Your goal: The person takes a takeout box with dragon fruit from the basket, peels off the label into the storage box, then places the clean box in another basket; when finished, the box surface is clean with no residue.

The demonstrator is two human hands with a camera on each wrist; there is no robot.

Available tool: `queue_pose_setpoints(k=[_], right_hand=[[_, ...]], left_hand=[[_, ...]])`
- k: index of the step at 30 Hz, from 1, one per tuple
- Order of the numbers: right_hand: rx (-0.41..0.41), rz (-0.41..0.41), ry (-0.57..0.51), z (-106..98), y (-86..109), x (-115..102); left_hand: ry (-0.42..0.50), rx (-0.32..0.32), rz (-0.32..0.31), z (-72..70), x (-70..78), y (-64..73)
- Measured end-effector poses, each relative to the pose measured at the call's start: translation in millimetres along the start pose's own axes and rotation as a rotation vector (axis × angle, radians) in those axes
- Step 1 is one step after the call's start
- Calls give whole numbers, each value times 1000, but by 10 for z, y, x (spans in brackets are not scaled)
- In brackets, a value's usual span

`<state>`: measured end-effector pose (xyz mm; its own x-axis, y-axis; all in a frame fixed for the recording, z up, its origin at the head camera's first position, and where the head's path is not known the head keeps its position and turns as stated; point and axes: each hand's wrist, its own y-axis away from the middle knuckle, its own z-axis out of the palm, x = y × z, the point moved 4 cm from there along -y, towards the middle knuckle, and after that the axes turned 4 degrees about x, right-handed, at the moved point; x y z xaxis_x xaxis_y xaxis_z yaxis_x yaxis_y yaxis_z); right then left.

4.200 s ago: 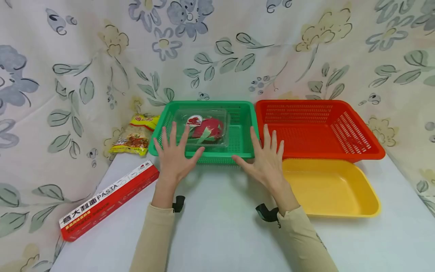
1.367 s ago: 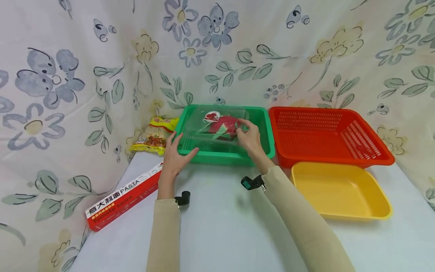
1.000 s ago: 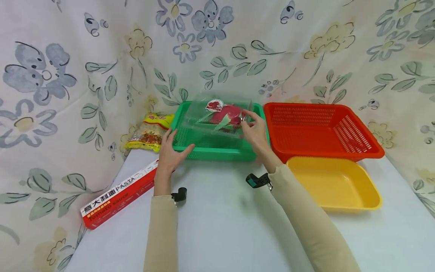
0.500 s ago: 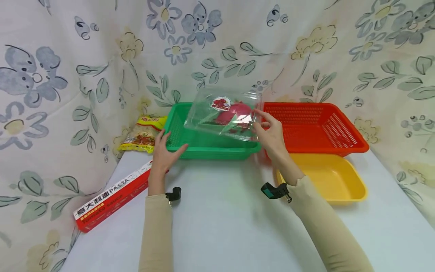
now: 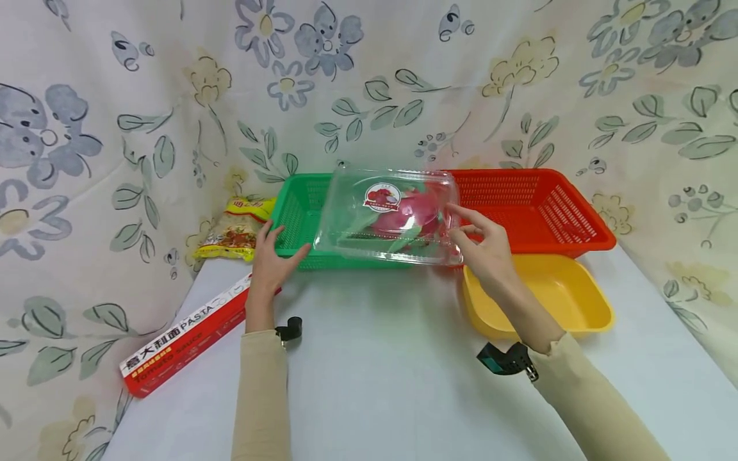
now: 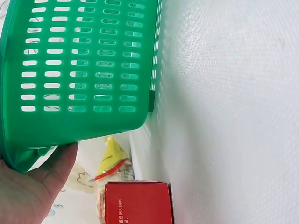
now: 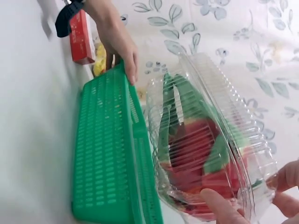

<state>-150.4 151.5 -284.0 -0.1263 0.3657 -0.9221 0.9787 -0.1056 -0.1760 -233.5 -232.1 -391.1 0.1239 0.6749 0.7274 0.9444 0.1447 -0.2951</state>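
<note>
My right hand grips the right end of a clear plastic clamshell box, its thumb and fingers at the edge. Inside is a dragon fruit with green scales; a round red-and-white label sits on the lid. The box is raised in front of the green basket and covers much of it. At that basket's left front corner, my left hand holds the rim, thumb at the front and fingers round the side. Both that hand and the basket corner also show in the right wrist view.
Right of the green basket stands a red basket, with a yellow tray before it. A yellow noodle-like food bag lies left, and a red pasta box lies slanted near the left table side. Floral cloth hangs behind.
Both hands went from spread above the green basket to contact. My right hand has lifted the clamshell box out, then drawn it rightward and nearer. My left hand stays at the basket's corner.
</note>
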Motion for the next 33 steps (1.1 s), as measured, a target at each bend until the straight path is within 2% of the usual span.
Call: queue_pose_setpoints(k=[10,22,27,33], right_hand=[[-62,-13,-52,-120,459,161],[-97,70,-93,6,976,518],[-105,67,-122,63,1107,663],[-119,47,-137,160,1161,773]], left_hand=[[-2,-5,10,27,-10,3],[2,-10,6,62,-73,41],[9,-16,17,78,-63,35],[16,-3,23,53,-9,-27]])
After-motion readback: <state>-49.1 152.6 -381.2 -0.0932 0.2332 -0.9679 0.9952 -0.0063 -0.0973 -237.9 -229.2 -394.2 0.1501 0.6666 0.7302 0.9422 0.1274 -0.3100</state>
